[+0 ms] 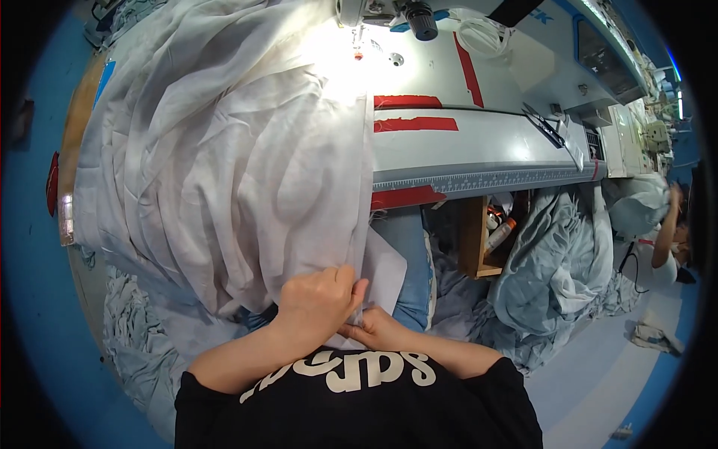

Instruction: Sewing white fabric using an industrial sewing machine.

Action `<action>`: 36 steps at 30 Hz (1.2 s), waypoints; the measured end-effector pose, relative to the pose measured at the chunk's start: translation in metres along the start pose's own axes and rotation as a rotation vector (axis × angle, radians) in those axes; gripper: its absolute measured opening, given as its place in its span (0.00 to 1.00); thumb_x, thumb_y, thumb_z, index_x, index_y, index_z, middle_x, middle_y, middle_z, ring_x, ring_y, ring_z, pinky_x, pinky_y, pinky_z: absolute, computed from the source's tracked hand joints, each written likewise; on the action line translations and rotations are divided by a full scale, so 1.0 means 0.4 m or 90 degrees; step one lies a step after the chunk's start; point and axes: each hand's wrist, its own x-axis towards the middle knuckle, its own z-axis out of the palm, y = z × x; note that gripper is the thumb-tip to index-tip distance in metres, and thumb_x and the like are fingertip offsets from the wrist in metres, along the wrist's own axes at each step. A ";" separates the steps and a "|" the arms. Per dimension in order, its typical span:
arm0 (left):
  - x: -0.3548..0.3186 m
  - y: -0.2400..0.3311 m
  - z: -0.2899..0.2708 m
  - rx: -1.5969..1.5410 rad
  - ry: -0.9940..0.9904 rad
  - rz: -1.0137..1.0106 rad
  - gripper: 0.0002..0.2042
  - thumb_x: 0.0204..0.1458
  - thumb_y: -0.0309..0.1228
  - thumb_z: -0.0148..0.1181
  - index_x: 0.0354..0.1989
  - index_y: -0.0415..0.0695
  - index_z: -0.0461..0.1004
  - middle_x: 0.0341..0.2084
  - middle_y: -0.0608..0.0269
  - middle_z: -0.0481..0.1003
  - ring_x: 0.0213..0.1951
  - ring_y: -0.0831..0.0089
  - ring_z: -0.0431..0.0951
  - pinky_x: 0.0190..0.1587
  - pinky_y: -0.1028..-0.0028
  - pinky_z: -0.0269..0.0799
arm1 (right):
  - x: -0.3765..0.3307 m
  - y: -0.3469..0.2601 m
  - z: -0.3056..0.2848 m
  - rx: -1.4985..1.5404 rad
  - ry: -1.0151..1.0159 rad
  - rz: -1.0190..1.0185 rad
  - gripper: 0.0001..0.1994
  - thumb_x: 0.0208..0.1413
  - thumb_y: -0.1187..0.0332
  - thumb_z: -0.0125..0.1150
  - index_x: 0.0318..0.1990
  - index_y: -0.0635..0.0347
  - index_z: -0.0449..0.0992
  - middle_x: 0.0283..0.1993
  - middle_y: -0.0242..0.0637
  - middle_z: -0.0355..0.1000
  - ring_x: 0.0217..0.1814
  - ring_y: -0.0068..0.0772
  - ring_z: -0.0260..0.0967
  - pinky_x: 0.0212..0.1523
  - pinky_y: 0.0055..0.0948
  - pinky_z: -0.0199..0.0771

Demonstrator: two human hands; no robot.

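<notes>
A large white cloth spreads in folds over the left of the sewing table and hangs off its front edge toward me. Its straight right edge runs from below the lit sewing machine head down to my hands. My left hand is closed on the cloth near that edge, thumb on the right side. Just below and to the right, my right hand pinches the same edge, its fingers partly hidden by the fabric and the left hand.
Thread snips lie on the machine bed, right of red tape strips. A ruler strip follows the table's front. Below sits an open wooden drawer, beside heaped pale blue cloth. Another person's arm shows far right.
</notes>
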 end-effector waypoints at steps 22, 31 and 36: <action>0.071 0.016 -0.031 -0.072 -0.060 0.103 0.09 0.45 0.31 0.64 0.21 0.45 0.70 0.13 0.63 0.71 0.17 0.63 0.75 0.19 0.68 0.70 | -0.026 0.009 -0.054 -0.149 -0.084 0.001 0.12 0.56 0.69 0.59 0.24 0.69 0.71 0.23 0.55 0.70 0.24 0.58 0.70 0.27 0.44 0.69; 0.085 -0.004 -0.035 -0.163 -0.184 0.122 0.08 0.47 0.33 0.63 0.22 0.44 0.74 0.16 0.58 0.76 0.19 0.60 0.78 0.22 0.63 0.72 | 0.084 -0.203 -0.286 -0.522 0.058 -0.397 0.13 0.47 0.64 0.66 0.41 0.57 0.78 0.43 0.40 0.77 0.49 0.43 0.75 0.49 0.45 0.71; 0.223 -0.045 -0.153 -0.398 -0.194 0.063 0.09 0.53 0.34 0.59 0.26 0.43 0.75 0.19 0.52 0.75 0.24 0.53 0.78 0.28 0.60 0.73 | 0.172 -0.163 -0.317 -0.453 -0.067 -0.572 0.17 0.46 0.74 0.61 0.46 0.64 0.79 0.54 0.46 0.75 0.60 0.40 0.72 0.63 0.47 0.70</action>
